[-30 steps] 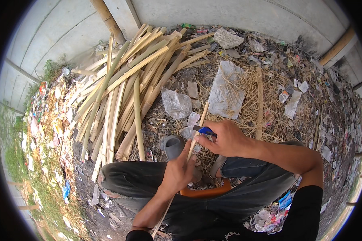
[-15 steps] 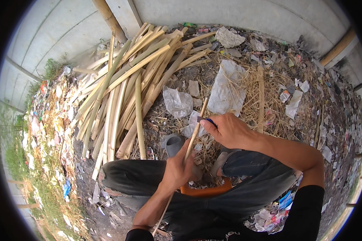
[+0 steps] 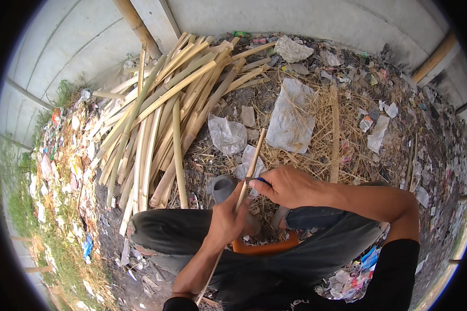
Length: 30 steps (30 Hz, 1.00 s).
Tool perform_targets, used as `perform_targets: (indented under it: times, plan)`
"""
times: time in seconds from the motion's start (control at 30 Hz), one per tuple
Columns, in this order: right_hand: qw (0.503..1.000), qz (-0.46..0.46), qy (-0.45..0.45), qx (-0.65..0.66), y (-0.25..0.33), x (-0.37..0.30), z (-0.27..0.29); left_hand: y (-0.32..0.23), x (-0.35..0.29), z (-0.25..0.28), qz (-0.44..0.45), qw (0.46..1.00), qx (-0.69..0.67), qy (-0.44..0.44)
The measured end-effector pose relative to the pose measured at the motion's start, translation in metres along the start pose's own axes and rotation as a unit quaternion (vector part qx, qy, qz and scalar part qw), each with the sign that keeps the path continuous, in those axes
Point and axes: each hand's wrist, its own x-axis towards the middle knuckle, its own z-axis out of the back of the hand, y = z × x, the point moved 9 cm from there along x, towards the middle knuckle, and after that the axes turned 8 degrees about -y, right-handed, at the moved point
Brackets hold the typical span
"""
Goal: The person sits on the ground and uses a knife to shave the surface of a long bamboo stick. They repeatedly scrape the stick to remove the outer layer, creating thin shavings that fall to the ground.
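A thin bamboo stick (image 3: 255, 158) slants up and away from my lap, its lower part running back along my left forearm. My left hand (image 3: 227, 220) is closed around its middle. In my right hand (image 3: 293, 185) is a small knife (image 3: 259, 181) with a blue handle. Its dark blade lies against the stick just above my left fingers. A grey pipe-like cylinder (image 3: 224, 187) with a round opening stands just beyond my left hand. What it rests on is hidden.
A heap of split bamboo strips (image 3: 155, 119) lies ahead to the left. An orange plastic edge (image 3: 267, 244) shows between my legs. Dry straw (image 3: 316, 160), plastic sheets (image 3: 291, 116) and litter cover the ground. A grey wall (image 3: 296, 23) with bamboo posts (image 3: 137, 26) stands behind.
My right hand has drawn the knife down the stick, toward me and closer to my left hand. My left hand keeps its hold, almost unmoved.
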Motion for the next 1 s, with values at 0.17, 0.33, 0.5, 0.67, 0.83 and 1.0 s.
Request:
perform_targets:
  times: [0.17, 0.33, 0.5, 0.67, 0.83, 1.0]
  plan:
    - [0.998, -0.044, -0.042, 0.021, -0.011, 0.015, 0.024, 0.004, -0.001, 0.002, 0.009, 1.0, 0.011, 0.003]
    - [0.999, 0.001, -0.034, 0.017, -0.007, 0.008, 0.01, 0.002, 0.0, 0.001, 0.024, 1.0, 0.002, 0.018]
    - [0.977, -0.052, -0.167, 0.121, -0.036, 0.026, 0.065, 0.018, -0.003, 0.0, 0.059, 0.989, -0.137, 0.02]
    - [0.965, -0.088, -0.108, 0.224, -0.035, 0.023, 0.041, 0.012, -0.001, -0.003, 0.083, 0.987, -0.13, 0.041]
    - [0.961, -0.084, -0.125, 0.232, -0.037, 0.025, 0.046, 0.013, -0.001, -0.009, 0.043, 0.982, -0.174, 0.06]
    - [0.923, -0.122, -0.25, 0.267, -0.066, 0.028, 0.095, -0.004, -0.007, -0.018, -0.078, 0.985, -0.114, 0.108]
